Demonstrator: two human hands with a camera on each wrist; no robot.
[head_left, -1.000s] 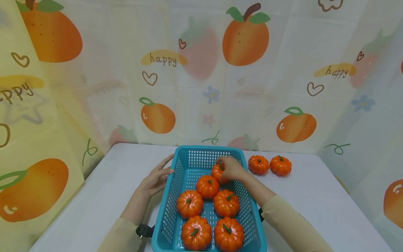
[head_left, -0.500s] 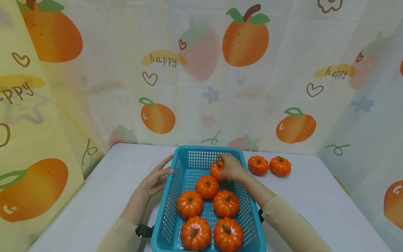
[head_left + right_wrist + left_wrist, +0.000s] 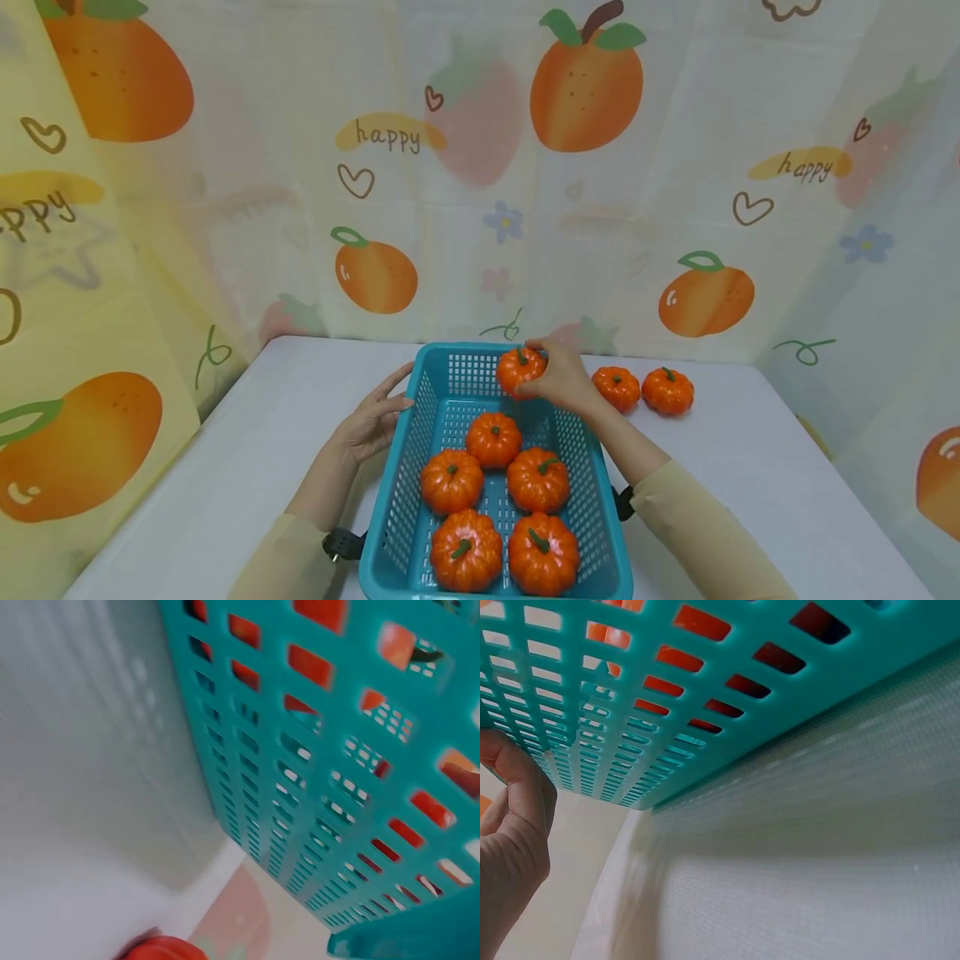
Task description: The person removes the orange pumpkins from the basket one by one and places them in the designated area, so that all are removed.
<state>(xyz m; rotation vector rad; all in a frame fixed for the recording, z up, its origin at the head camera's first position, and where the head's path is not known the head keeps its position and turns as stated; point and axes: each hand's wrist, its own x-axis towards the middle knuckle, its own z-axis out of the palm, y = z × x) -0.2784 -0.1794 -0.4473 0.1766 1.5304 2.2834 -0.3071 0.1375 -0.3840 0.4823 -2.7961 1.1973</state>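
A teal plastic basket with perforated walls stands on the table, several small orange pumpkins lying in its near and middle part. Above the far right part of the basket, my right hand grips another pumpkin by its side, thumb below and fingers behind. My left hand touches the basket's left wall with mostly straight fingers; the left wrist view shows these fingers against the outside of the wall. In the right wrist view the basket wall hides most of the right hand.
Two more orange pumpkins sit side by side on the white table, right of the basket's far end. Behind the table hangs a fruit-printed curtain, and another stretch of it closes off the left side.
My right hand has lifted its pumpkin from the basket floor up to rim height, toward the far end. The left hand keeps its place on the basket's wall.
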